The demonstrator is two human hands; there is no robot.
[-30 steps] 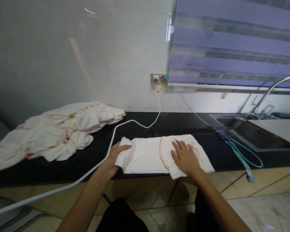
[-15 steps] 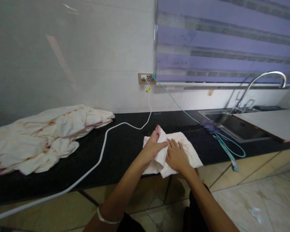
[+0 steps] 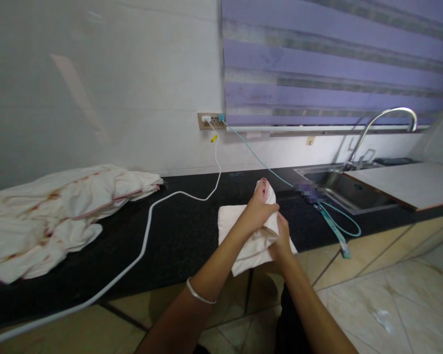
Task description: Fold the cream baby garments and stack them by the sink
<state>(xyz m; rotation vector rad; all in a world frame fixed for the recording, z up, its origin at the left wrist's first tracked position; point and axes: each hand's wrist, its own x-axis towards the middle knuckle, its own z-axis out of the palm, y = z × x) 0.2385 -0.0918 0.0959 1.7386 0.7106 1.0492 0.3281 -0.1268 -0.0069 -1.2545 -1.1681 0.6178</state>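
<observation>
A folded white cloth (image 3: pixel 232 221) lies on the black countertop (image 3: pixel 177 231) near its front edge. My left hand (image 3: pixel 257 210) grips one end of the cloth and carries it over to the right, across my right hand. Mostly hidden under that fold, my right hand (image 3: pixel 280 241) rests on the cloth's right part, with only the wrist and back of the hand showing.
A pile of crumpled white linen (image 3: pixel 55 211) lies at the left. A white cable (image 3: pixel 147 231) and a teal cable (image 3: pixel 328 221) run from the wall socket (image 3: pixel 209 120) across the counter. A steel sink (image 3: pixel 347 189) with a faucet (image 3: pixel 382 125) is at the right.
My left hand has lifted the cloth's left end and carried it rightward over my right hand, folding the long cloth shorter. The view has shifted to the right.
</observation>
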